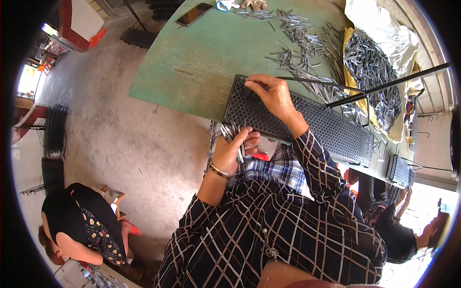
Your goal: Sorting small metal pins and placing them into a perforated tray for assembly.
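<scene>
Left hand point(229, 154) loaded beside a black, rectangular, hole-covered tray point(331, 130), right hand point(277, 96) over the tray's left end.

The left grip is closed around a bundle of thin, silver-grey metal strips point(225, 131), probably to keep single pieces within reach; the right thumb and fingertips stand close together, though whether they pinch anything cannot be told. The tray lies along the near edge of the worn green bench point(168, 62), likely so its holes sit close to both hands, with loose strips point(300, 41) scattered beyond.
</scene>
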Available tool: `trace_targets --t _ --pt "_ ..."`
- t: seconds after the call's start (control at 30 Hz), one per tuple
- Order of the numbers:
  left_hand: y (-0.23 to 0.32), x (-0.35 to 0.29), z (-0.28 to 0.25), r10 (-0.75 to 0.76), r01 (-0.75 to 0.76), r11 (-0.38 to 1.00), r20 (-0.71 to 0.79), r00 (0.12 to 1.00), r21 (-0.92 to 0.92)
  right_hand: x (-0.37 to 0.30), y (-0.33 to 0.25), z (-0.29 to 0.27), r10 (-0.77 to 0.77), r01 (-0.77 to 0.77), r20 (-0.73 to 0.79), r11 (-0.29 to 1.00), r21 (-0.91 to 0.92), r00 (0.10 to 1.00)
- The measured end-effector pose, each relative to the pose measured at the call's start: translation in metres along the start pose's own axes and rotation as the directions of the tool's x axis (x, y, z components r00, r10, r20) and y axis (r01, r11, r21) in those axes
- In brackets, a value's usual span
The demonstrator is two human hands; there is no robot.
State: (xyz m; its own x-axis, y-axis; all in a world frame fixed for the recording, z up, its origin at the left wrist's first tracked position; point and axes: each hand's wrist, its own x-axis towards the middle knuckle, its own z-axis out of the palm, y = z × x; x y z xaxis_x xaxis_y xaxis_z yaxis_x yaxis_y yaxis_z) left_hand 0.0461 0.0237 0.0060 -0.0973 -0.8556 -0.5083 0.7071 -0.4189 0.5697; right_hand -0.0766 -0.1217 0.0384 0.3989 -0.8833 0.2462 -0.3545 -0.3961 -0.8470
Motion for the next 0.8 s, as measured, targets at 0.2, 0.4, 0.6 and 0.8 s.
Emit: trace_targets --t 0.2,0.4,0.6,0.8 --pt "-0.001 0.0 0.0 -0.04 0.04 0.999 -0.009 0.999 0.017 0.004 0.0 0.002 -0.214 0.217 0.042 0.968 -0.125 0.976" --pt "-0.001 -0.002 0.001 -0.056 0.056 0.997 -0.014 0.998 0.055 0.005 0.0 -0.002 -0.327 0.346 0.126 0.921 -0.181 0.936" --pt "0.0 -0.002 0.004 -0.063 0.064 0.996 -0.011 0.998 0.06 0.001 0.009 0.002 -0.207 0.21 0.051 0.976 -0.058 0.977" --pt "-0.001 -0.002 0.004 -0.068 0.068 0.996 0.001 0.998 0.062 0.0 0.016 0.004 -0.195 0.198 0.052 0.979 -0.043 0.979"
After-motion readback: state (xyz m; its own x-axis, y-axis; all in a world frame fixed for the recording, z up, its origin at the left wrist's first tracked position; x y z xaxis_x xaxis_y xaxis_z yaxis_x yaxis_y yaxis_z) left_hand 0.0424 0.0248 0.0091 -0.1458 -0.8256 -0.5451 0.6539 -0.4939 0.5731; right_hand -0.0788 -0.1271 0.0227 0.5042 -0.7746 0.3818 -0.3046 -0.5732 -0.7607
